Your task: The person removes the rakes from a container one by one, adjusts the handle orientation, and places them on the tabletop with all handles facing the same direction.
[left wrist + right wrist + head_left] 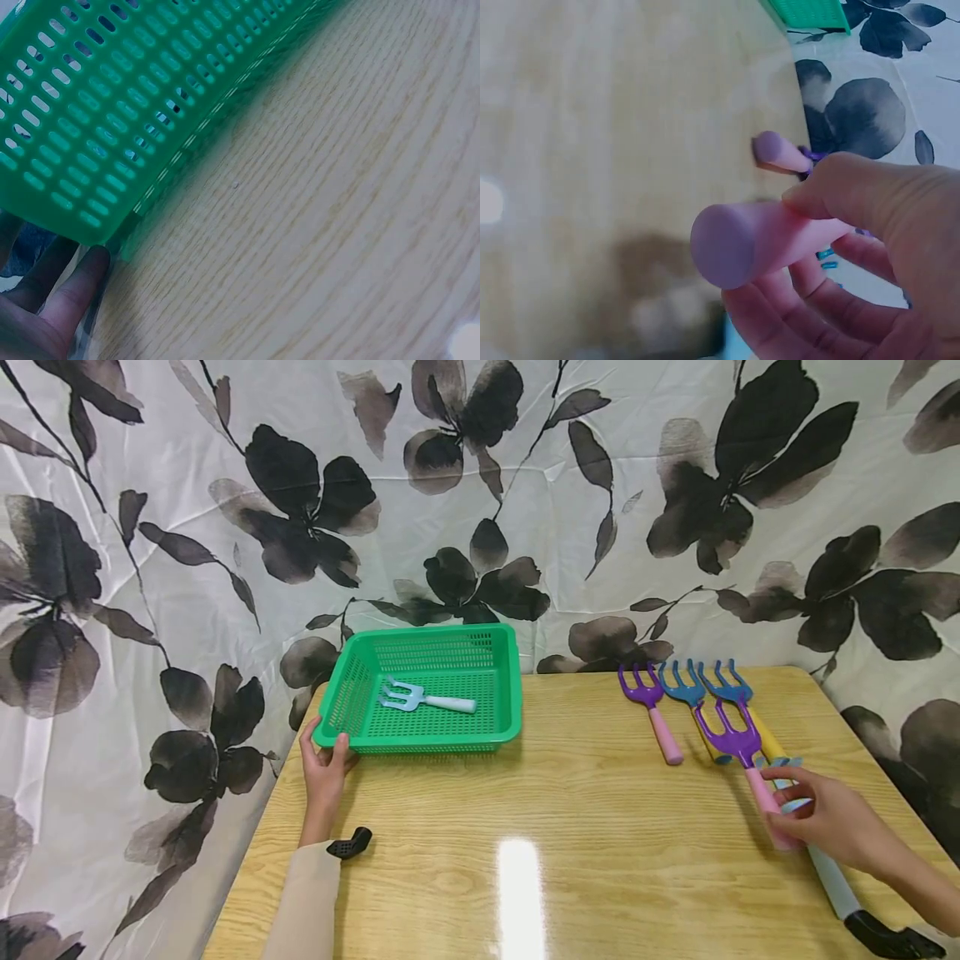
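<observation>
A green plastic basket stands at the table's back left. My left hand grips its near left corner, and the thumb shows against that corner in the left wrist view. Inside the basket lies a pale blue hand fork with a white handle. My right hand holds a purple hand fork by its pink handle, tines pointing to the back. Under and beside that hand lies a light blue hand fork, partly hidden by the fingers.
Beyond the right hand lie another purple fork with a pink handle and two blue forks with yellow handles, one blue head beside the other. A floral curtain hangs behind the wooden table.
</observation>
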A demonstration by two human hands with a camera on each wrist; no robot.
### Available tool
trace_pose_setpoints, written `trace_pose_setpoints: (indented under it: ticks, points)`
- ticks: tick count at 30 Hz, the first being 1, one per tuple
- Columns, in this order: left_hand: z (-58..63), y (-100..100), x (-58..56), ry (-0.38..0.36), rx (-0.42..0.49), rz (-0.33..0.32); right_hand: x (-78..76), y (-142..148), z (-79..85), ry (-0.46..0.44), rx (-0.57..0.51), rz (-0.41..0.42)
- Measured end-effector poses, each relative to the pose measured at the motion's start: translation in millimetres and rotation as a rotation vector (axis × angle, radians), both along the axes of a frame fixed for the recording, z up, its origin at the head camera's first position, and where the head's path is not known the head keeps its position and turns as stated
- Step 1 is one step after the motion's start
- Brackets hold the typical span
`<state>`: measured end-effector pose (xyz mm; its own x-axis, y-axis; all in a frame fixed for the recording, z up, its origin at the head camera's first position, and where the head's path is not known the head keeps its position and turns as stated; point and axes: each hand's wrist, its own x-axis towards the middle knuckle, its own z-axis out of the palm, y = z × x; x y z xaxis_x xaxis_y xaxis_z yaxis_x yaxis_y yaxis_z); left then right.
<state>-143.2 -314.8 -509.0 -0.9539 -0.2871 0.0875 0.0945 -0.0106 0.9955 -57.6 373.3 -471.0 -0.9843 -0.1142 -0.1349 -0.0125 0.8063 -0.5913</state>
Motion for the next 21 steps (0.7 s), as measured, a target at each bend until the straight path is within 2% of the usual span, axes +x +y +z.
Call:
trace_pose_setpoints:
  ticks: [7,12,21]
  points:
    - [4.2,2.9,1.4,-0.009,0.010,0.007,21.9,3.0,-18.4,-0.091,0.000,-0.028]
    - [3.8,1.9,2.0,0.000,0.011,-0.006,29.4,-1.6,-27.6,-0.114,0.030,-0.030]
    - [3.5,2.0,1.8,-0.003,0.010,0.000,36.7,-10.7,-32.6,-0.231,0.000,-0.063]
